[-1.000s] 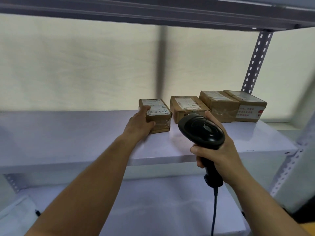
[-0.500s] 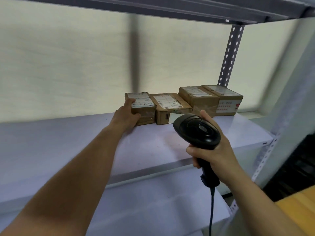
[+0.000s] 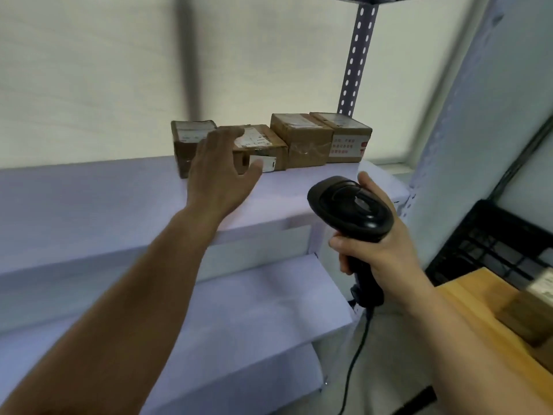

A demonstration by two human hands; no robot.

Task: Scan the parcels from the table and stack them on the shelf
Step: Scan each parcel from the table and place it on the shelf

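White shelf board [image 3: 89,199]: four cardboard parcels [image 3: 302,139] butted in a row near its back right corner, probably to save room. Left hand [image 3: 221,172] in front of the leftmost two, fingers spread, holding nothing. Right hand [image 3: 380,250] wraps barcode scanner [image 3: 350,208] handle, ready for more off the table [image 3: 466,298].
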